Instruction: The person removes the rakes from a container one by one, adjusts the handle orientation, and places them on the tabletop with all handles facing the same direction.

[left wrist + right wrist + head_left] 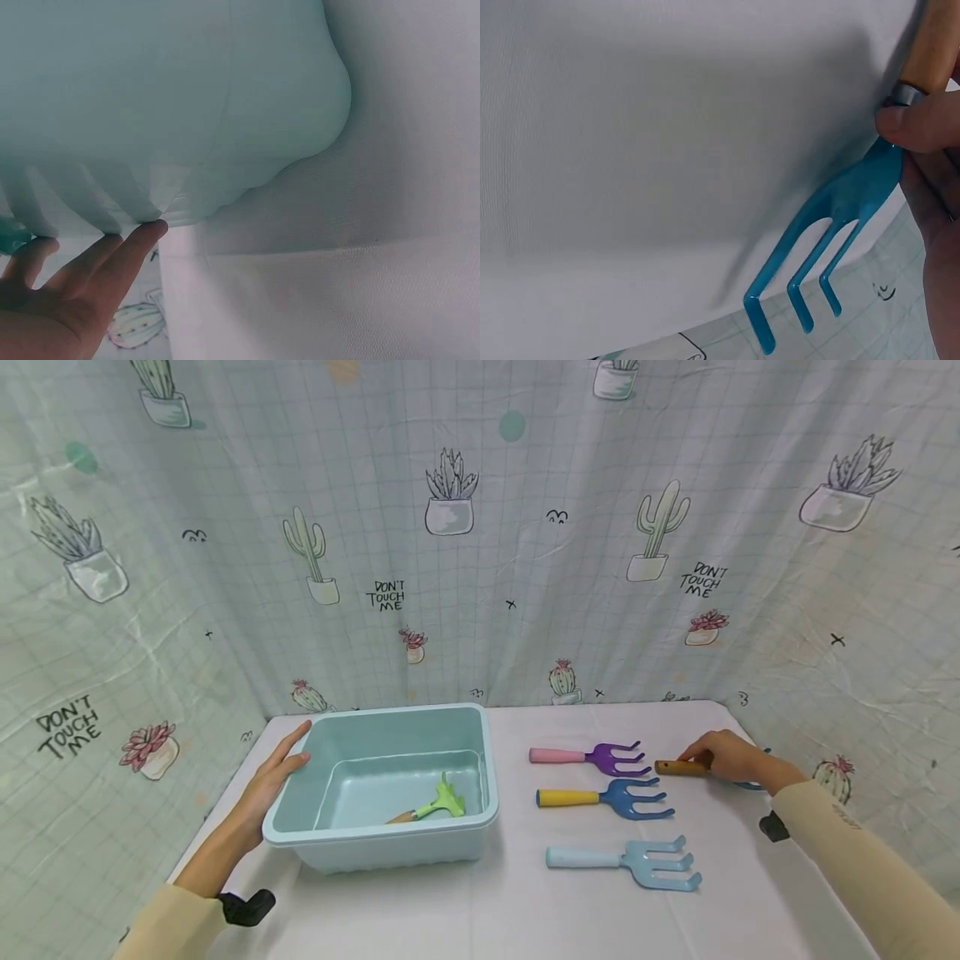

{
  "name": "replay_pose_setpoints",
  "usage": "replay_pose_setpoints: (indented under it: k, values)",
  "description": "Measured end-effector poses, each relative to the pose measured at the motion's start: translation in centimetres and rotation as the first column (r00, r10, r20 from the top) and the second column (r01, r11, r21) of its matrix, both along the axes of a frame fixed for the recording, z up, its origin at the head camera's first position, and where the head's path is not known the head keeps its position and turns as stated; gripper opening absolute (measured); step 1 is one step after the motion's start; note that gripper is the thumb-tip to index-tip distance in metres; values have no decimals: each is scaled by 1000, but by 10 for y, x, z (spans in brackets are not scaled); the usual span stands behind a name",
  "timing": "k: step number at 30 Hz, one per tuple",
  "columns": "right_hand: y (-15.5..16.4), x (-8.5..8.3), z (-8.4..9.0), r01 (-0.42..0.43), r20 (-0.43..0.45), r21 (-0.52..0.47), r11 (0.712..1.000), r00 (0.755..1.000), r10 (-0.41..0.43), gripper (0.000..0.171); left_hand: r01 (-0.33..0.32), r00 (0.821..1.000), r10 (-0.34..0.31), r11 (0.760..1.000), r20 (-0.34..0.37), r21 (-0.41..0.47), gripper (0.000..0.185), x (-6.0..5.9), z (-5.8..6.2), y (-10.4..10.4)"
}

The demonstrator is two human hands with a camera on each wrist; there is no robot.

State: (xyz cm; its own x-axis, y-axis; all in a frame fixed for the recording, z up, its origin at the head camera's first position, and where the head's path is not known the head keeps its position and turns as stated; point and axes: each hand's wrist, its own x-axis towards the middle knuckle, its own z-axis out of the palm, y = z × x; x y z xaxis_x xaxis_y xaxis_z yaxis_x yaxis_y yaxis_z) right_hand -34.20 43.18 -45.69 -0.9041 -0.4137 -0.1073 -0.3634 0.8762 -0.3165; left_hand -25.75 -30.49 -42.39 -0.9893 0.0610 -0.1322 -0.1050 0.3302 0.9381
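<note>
White table (pixel 465 910), left hand (pixel 273 777) flat against teal tub (pixel 480 752), right hand (pixel 727 756) pinching teal rake (pixel 832 217).

Five toy garden rakes (pixel 592 757) (pixel 604 797) (pixel 626 861) (pixel 437 802) (pixel 832 217), one tub (pixel 480 752), two hands (pixel 273 777) (pixel 723 754).

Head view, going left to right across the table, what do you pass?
Left hand → tub with green rake inside → purple rake → right hand on the wooden-handled rake.
</note>
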Motion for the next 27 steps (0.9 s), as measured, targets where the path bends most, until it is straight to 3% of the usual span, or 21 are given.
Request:
replay_pose_setpoints:
  k: [13,27]
  values:
    - [-8,2,-3,12,-64,19,1000,998,-11,48,2,1000,-2,1000,0,6,65,-1,2,1]
    - [-7,-1,5,27,19,27,999,999,-27,44,2,1000,-2,1000,10,4,64,-1,2,0]
